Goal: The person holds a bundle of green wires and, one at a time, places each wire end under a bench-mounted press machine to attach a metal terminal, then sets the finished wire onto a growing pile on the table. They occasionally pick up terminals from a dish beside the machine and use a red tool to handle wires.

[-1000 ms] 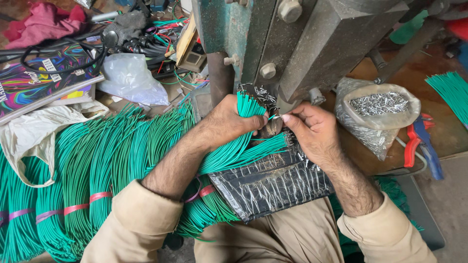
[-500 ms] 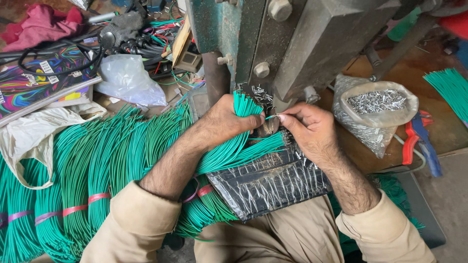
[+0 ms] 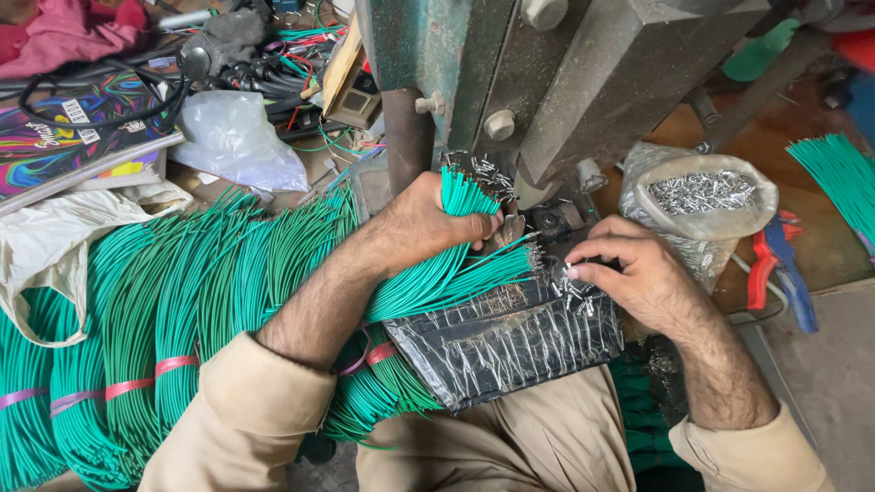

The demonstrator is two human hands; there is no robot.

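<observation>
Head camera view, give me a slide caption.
Left hand grips green wires; right hand fingers small metal terminals beneath a press.

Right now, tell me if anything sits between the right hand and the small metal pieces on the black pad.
Nothing visible does: the right hand already has its fingers down among the metal pieces on the black pad.

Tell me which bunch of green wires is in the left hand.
The fanned bunch of green insulated wires beside the grey metal press, gripped by the left hand. The other green bundles lie loose at left, tied with pink bands.
</observation>
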